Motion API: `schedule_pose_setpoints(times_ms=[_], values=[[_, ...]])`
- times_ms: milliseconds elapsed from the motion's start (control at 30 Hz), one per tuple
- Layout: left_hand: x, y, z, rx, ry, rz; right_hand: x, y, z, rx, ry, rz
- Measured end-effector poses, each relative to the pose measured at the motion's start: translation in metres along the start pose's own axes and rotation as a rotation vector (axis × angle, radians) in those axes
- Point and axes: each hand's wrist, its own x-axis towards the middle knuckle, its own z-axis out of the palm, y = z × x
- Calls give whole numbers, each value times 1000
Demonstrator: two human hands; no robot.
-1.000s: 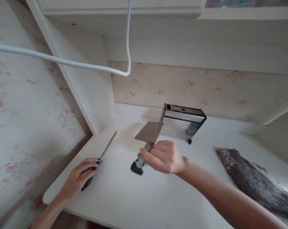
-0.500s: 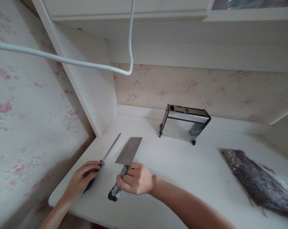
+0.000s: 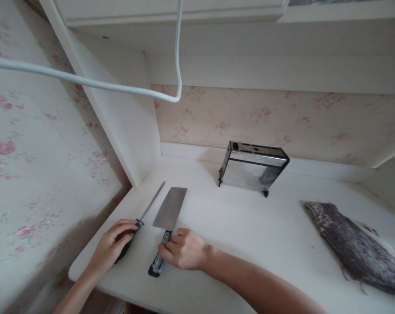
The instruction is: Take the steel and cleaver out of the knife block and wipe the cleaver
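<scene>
Pinching the dark, worn handle of a cleaver [image 3: 171, 208] between thumb and curled fingers, a person's right hand [image 3: 186, 248] held the tool low over a white table [image 3: 249, 235]; whether the blade touched the surface could not be told. At left, the other hand [image 3: 114, 244] lay over the black handle of a sharpening steel [image 3: 148, 208], fingers bent across it, though it was unclear if they gripped or merely rested.

Cleaver and steel were side by side but apart, both handles toward the person and both long axes running away and slanting rightward, the gap narrowing at the far ends. The cleaver was the one on the right. Beyond them, ahead and to the right, stood a slotted stand [image 3: 252, 170], nearer the right hand than the left. Furry cloth [image 3: 354, 248] lay farther right.
</scene>
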Motion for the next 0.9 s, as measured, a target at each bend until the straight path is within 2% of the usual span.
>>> schedule_pose_setpoints(times_ms=[300, 500, 600, 767, 833, 900], values=[[2, -2, 4, -109, 19, -140, -3, 4, -15, 161, -308, 62], [2, 12, 4, -151, 147, -138, -5, 10, -13, 215, -342, 54], [2, 10, 4, -193, 215, -174, -8, 10, -12, 246, -346, 55], [7, 2, 3, -213, 323, -231, -25, 8, -33, 361, -348, 257], [14, 12, 4, -153, 345, -178, -42, 16, -48, 435, -358, 381], [25, 35, 8, -145, 386, -69, -63, 32, -63, 510, -349, 521]])
